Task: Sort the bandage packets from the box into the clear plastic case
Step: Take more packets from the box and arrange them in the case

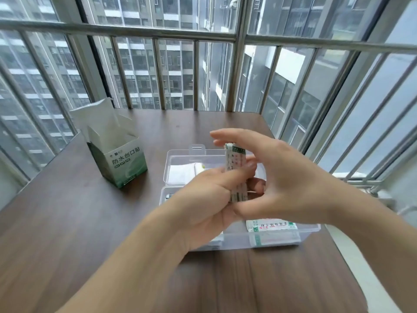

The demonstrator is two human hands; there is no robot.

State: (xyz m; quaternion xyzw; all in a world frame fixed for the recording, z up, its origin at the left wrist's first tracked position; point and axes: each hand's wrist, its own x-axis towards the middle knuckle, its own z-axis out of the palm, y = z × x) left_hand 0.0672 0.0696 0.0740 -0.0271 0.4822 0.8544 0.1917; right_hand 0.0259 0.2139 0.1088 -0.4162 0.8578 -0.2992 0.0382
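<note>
Here the bandage packets (235,170) stand upright — inside left hand's (203,199) grip.

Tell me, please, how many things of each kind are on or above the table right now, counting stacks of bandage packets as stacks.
Cardboard box, open: 1
Clear plastic case, open: 1
Stacks of bandage packets: 2, the held stack gripped by the left hand with the right hand at it, and the stack in the case
Total: 4
</note>
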